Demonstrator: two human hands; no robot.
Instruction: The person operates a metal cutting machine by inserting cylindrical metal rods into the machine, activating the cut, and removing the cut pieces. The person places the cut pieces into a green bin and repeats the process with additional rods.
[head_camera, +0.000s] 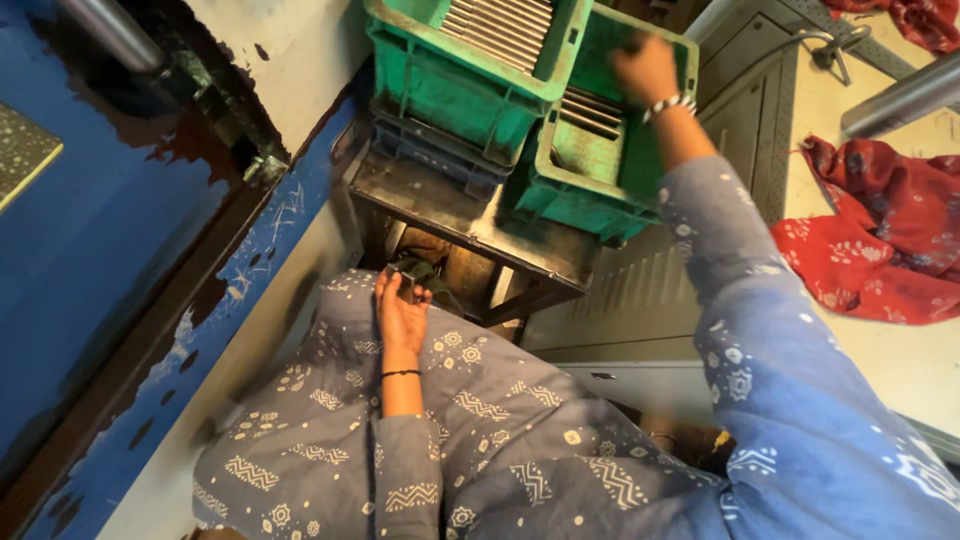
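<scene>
My right hand (645, 66) reaches forward into the right green plastic crate (585, 195), above a few metal rods (590, 112) lying inside; it is blurred, and whether its fingers grip a rod I cannot tell. A beaded bracelet sits on that wrist. My left hand (400, 308) rests palm up on my lap, its fingers curled around a small dark metal piece (415, 270). A second green crate (455, 85) to the left holds several metal rods (500, 25) laid side by side.
Both crates stand on a dark metal stand (470, 225) in front of my knees. A blue machine body (90, 240) runs along the left. A red patterned cloth (870, 240) lies on the grey cabinet top (900, 350) at right, beside a metal bar (900, 100).
</scene>
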